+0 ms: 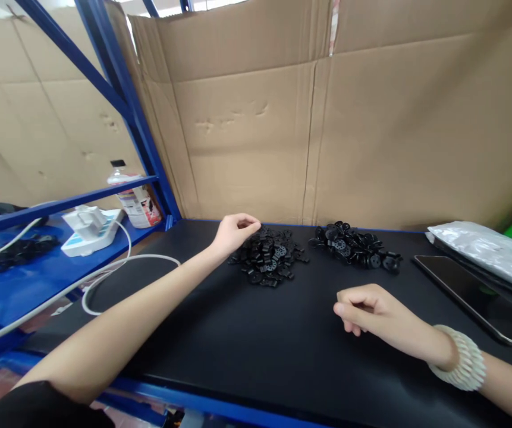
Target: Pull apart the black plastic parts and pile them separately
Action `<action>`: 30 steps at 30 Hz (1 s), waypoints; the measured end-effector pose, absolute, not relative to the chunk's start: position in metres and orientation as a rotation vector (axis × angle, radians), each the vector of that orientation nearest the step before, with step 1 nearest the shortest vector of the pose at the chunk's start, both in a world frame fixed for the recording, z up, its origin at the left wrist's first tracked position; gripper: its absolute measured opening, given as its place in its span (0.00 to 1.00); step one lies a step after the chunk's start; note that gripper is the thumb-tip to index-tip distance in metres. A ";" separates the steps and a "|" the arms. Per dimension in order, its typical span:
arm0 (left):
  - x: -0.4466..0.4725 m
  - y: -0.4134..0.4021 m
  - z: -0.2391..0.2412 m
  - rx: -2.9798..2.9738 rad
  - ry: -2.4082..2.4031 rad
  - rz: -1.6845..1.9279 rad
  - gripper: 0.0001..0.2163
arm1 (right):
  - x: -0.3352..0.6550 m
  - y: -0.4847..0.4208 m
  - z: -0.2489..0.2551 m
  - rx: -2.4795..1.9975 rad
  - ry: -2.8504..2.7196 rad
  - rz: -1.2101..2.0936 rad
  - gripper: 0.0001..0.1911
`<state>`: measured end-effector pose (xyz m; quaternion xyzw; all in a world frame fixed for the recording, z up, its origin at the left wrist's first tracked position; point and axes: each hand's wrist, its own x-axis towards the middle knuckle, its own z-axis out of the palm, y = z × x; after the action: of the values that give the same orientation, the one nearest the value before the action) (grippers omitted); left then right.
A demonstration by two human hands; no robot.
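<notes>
My left hand (236, 235) is at the upper left edge of a pile of small black plastic parts (268, 257), some with round perforated discs. Its thumb and fingers are pinched together; whatever may be between them is hidden. Farther right lies a second pile of round black plastic parts (363, 246), several of them shiny discs. In front of that pile, over the black tabletop (273, 339), my right hand (369, 310) is curled with thumb against fingers. Any small thing in that grip cannot be made out. A pale coiled band (461, 359) circles my right wrist.
A dark-screened tablet (474, 291) and a silvery plastic bag (492, 249) lie at the right. Cardboard (247, 131) walls the back. On the left, a blue shelf (28, 285) carries a power strip (93, 235) and a bottle (135, 199); a white cable (104, 270) loops onto the tabletop.
</notes>
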<state>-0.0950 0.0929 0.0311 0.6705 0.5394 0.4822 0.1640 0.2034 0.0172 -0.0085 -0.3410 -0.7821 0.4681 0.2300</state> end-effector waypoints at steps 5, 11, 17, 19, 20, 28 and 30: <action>-0.090 0.090 0.023 2.059 1.602 1.315 0.05 | 0.203 0.016 -0.003 -0.940 -2.216 1.277 0.21; -0.046 0.044 0.023 2.292 1.383 1.240 0.06 | 0.202 0.018 -0.003 -0.930 -2.216 1.259 0.19; -0.006 -0.002 0.001 2.498 0.804 0.776 0.08 | 0.213 0.031 0.000 -0.984 -2.225 0.961 0.22; -0.005 -0.003 -0.004 2.470 0.777 0.730 0.09 | 0.224 0.043 0.008 -1.063 -2.149 0.711 0.26; -0.005 -0.002 -0.005 2.443 0.795 0.733 0.08 | 0.233 0.049 0.012 -1.130 -2.092 0.584 0.27; -0.006 0.001 -0.006 2.340 0.898 0.751 0.06 | 0.311 0.097 0.029 -1.446 -2.028 0.189 0.11; -0.006 0.001 -0.006 2.341 0.902 0.747 0.06 | 0.320 0.103 0.024 -1.471 -2.110 0.220 0.08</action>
<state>-0.0062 0.0011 -0.0061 0.8639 0.3327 0.2755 0.2589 0.3197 0.1031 0.0244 -0.5476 -0.7855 0.0821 0.2763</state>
